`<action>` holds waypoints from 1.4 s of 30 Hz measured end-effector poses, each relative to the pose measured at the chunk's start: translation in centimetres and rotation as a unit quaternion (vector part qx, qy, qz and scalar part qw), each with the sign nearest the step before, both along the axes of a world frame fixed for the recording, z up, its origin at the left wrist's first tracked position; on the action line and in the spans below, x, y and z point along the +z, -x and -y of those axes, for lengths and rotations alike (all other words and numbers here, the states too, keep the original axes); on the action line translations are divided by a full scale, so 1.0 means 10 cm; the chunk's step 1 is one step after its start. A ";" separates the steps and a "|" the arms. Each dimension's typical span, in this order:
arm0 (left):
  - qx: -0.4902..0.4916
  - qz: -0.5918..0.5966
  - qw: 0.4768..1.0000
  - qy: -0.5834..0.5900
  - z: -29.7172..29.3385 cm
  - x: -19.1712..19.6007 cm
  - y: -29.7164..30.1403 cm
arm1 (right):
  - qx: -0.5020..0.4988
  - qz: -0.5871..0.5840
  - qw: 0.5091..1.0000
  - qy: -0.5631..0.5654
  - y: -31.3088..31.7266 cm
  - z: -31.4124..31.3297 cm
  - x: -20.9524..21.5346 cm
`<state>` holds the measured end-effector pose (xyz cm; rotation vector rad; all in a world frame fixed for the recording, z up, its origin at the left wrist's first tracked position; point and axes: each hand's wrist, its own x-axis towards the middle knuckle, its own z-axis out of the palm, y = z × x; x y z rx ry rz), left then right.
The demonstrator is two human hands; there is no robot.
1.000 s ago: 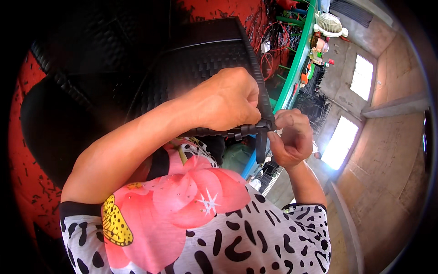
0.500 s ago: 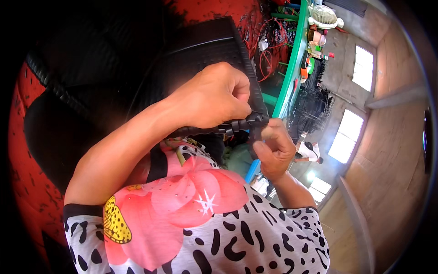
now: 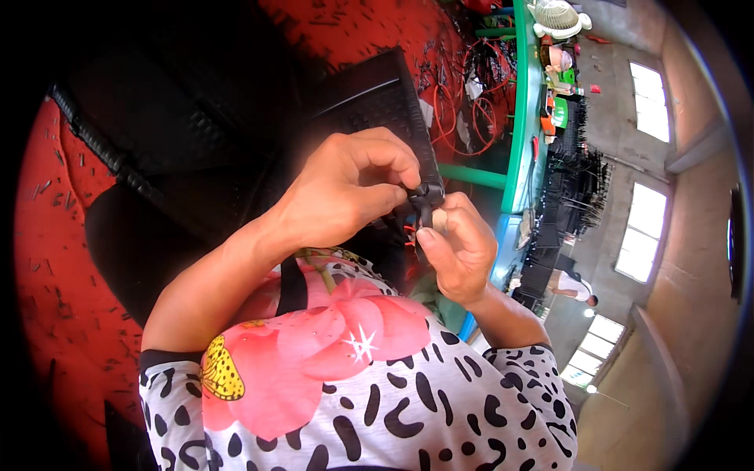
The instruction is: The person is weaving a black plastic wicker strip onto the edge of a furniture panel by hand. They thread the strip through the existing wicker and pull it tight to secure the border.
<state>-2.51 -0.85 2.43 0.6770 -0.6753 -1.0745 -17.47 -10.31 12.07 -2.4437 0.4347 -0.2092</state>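
Red flooring [image 3: 55, 259] strewn with small black scraps fills the left of our view, and on it lies a black woven plastic crate [image 3: 377, 94] that reaches up toward the middle. Our left hand [image 3: 345, 192] comes in from the lower left on a bare forearm, its fingers curled and pinched tight on a small black plastic part [image 3: 424, 200] held in front of us, just above our patterned shirt [image 3: 353, 392]. Our right hand [image 3: 459, 247] meets it from below, thumb and forefinger closed on the lower end of the same part, so both hands touch it and each other. Farther right runs a green table edge [image 3: 522, 118] with orange cables [image 3: 463, 94] beside it, then a bundle of black pieces [image 3: 577, 169], and bright windows [image 3: 648, 231] in a grey wall.
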 end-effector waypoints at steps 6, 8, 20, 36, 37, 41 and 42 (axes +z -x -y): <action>-0.006 -0.048 0.998 -0.050 0.00 0.04 -0.03 | 0.019 0.013 1.000 -0.011 -0.03 0.05 -0.08; -0.003 -0.068 0.997 -0.046 0.00 0.03 -0.04 | 0.014 0.021 0.999 -0.037 -0.02 0.05 -0.14; 0.014 -0.044 0.998 -0.050 -0.04 0.01 -0.08 | 0.050 0.026 0.994 -0.090 -0.13 0.11 -0.29; 0.013 -0.050 0.999 -0.017 -0.05 -0.02 -0.11 | 0.058 0.027 0.979 -0.194 -0.18 0.17 -0.35; 0.013 -0.050 0.998 -0.019 -0.06 -0.01 -0.11 | 0.062 0.035 0.980 -0.184 -0.19 0.16 -0.36; 0.060 0.049 0.997 -0.019 -0.10 0.05 -0.10 | 0.051 0.070 0.979 -0.182 -0.21 0.11 -0.41; 0.084 0.093 0.992 -0.022 -0.10 0.06 -0.10 | 0.049 0.070 0.980 -0.182 -0.21 0.11 -0.41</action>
